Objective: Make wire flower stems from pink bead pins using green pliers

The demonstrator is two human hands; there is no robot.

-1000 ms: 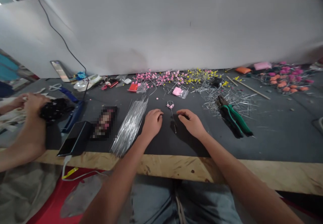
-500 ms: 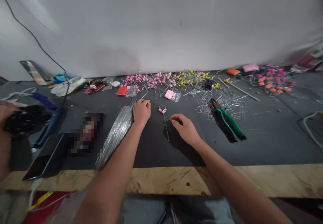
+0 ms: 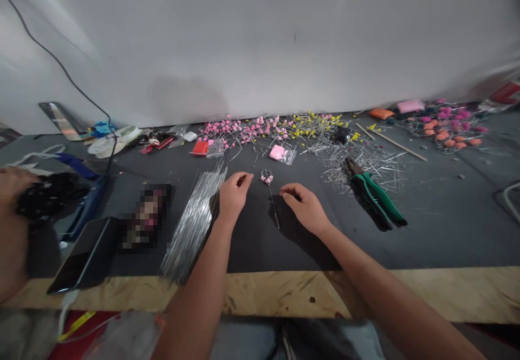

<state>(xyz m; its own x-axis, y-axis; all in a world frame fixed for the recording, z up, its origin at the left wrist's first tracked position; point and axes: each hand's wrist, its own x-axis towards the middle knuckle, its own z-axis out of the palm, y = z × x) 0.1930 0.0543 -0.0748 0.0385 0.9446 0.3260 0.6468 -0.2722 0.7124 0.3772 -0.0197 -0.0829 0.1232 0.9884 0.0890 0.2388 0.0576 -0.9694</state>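
Note:
A wire stem with a small loop head of pink beads or clay bits (image 3: 267, 177) lies on the dark table between my hands. To its left is my left hand (image 3: 234, 193), thumb and forefinger pinched together; whether something thin is between them I cannot make out. My right hand (image 3: 304, 204) hovers right of the stem, fingers half curled, the thumb tip slightly apart from the forefinger, with nothing visible in it. A bundle of straight silver wires (image 3: 193, 211) lies beside my left wrist. Green-handled pliers (image 3: 377, 197) rest to the right of my right hand.
Pink-tipped wires (image 3: 244, 129) and yellow-tipped wires (image 3: 312, 124) lie along the wall. Short wire pieces (image 3: 374, 162) sit behind the pliers. A pink clay packet (image 3: 278, 152), a phone (image 3: 83, 254) and orange-topped wires (image 3: 450, 135) are around. Another person's arm (image 3: 12, 230) reaches in at left.
My left hand has moved from the upper end of the wire bundle toward the stem, its fingers now pinched. My right hand has hardly moved. The view has shifted slightly.

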